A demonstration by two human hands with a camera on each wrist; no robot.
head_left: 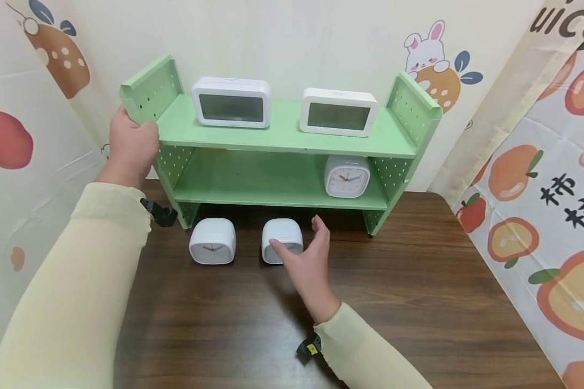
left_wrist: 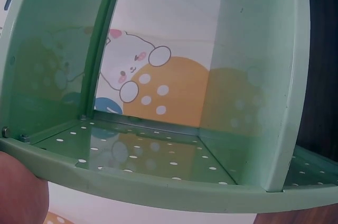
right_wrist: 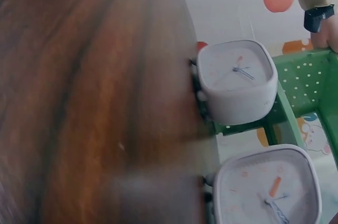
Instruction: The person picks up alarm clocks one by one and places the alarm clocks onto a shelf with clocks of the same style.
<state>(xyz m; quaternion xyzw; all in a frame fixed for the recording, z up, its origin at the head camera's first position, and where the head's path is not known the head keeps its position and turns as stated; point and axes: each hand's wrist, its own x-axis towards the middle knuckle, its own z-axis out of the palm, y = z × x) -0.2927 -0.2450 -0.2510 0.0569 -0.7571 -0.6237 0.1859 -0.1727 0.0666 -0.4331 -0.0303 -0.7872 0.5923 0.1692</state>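
Observation:
My left hand [head_left: 133, 143] grips the left side panel of a green two-tier metal shelf [head_left: 282, 178]; in the left wrist view one finger [left_wrist: 21, 189] shows at the panel's edge. My right hand [head_left: 309, 265] reaches over the table with thumb and fingers spread, beside a small white alarm clock [head_left: 282, 232]. Its thumb overlaps that clock's front in the head view. To the left stands a similar white alarm clock [head_left: 212, 240]. In the right wrist view both dials show, the nearer clock [right_wrist: 266, 187] below the farther one [right_wrist: 240, 84].
On the top tier stand two white digital clocks, a left one [head_left: 231, 102] and a right one [head_left: 339, 112]. A white alarm clock [head_left: 347, 176] sits at the right of the lower tier. The shelf stands on a dark wooden table [head_left: 418, 302] against a printed cloth wall [head_left: 292, 43].

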